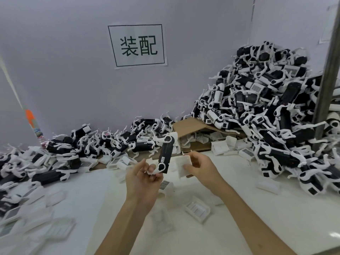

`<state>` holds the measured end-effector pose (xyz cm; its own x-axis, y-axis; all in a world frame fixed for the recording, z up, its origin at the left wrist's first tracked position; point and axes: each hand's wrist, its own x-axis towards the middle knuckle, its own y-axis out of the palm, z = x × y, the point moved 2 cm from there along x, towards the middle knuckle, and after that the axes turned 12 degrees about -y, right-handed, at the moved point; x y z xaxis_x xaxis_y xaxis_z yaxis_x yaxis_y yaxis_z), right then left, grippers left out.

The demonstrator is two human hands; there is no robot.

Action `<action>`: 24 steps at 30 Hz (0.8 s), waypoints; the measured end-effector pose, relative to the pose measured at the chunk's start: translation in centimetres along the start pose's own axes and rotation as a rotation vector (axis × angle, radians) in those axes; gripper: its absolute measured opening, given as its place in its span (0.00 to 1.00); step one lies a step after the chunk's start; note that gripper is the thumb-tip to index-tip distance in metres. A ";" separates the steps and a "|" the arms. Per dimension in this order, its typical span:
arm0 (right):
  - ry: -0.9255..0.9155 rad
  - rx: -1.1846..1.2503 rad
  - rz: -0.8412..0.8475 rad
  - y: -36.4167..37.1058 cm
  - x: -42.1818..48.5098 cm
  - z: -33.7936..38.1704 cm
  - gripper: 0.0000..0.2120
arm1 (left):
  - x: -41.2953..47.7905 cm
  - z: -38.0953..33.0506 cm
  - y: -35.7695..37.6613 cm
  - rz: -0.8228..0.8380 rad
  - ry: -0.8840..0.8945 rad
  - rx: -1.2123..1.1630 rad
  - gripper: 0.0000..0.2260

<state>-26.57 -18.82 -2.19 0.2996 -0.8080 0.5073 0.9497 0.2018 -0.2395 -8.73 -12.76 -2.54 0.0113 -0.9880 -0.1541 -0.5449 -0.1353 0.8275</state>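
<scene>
My left hand (142,178) grips the lower white end of a black-and-white toy part (165,155), a long black body with white round joints at both ends, held upright over the table. To its right, my right hand (200,165) pinches a small white rectangular plastic cover (183,165) between thumb and fingers. The cover sits just beside the black body, a small gap between them.
A tall heap of assembled black-and-white parts (266,107) fills the right side. A lower heap (82,150) runs along the wall at left. An open cardboard box (193,129) holds white covers. Loose white covers (197,210) lie on the white table (276,218). A metal pole (327,80) stands at right.
</scene>
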 end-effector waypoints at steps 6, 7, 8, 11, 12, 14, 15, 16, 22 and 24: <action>-0.111 -0.194 -0.141 -0.4 0.0 0.2 0.05 | -0.5 1.3 0.4 -0.026 -0.038 -0.029 0.13; -0.129 -0.193 -0.172 -0.6 0.0 0.2 0.05 | -0.5 1.4 0.4 -0.025 -0.051 -0.040 0.13; -0.145 -0.185 -0.206 -0.8 -0.1 0.3 0.06 | -0.5 1.5 0.4 -0.021 -0.061 -0.049 0.13; -0.142 -0.157 -0.306 -0.9 -0.2 0.3 0.08 | -0.7 1.7 0.5 0.000 -0.075 -0.065 0.13; -0.134 -0.150 -0.320 -0.9 -0.2 0.3 0.08 | -0.7 1.7 0.6 0.005 -0.079 -0.069 0.13; -0.138 -0.149 -0.325 -0.7 -0.2 0.2 0.09 | -0.8 1.9 0.8 0.009 -0.091 -0.075 0.14; -0.150 -0.146 -0.327 -0.6 -0.2 0.2 0.10 | -0.9 2.1 0.9 0.010 -0.101 -0.076 0.14; -0.166 -0.142 -0.331 -0.5 -0.3 0.2 0.11 | -1.0 2.3 0.9 0.008 -0.114 -0.075 0.14; -0.206 -0.130 -0.310 -0.2 -0.6 0.8 0.15 | -1.6 3.4 1.7 0.048 -0.205 0.026 0.15; -0.196 -0.115 -0.226 0.1 -0.5 1.0 0.14 | -1.9 3.6 1.9 0.066 -0.214 0.061 0.12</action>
<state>-26.56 -17.83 -1.67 0.1047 -0.7009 0.7056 0.9811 -0.0435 -0.1888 -12.79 -10.92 -2.57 -0.2006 -0.9553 -0.2169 -0.5883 -0.0596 0.8064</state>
